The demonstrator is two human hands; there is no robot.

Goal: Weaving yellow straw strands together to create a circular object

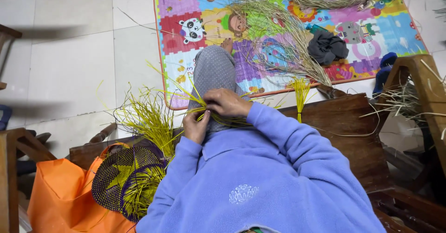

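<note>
A seated person's left hand [196, 127] and right hand [226, 102] both pinch yellow-green straw strands [204, 107] over the knee, near the bench's [344, 121] front edge. Bare tiled floor [69, 66] lies open to the left; a colourful play mat [200, 10] strewn with dried grass [288, 38] spreads ahead. A woven disc [121, 173] and orange bag [60, 196] crowd the left elbow.
</note>
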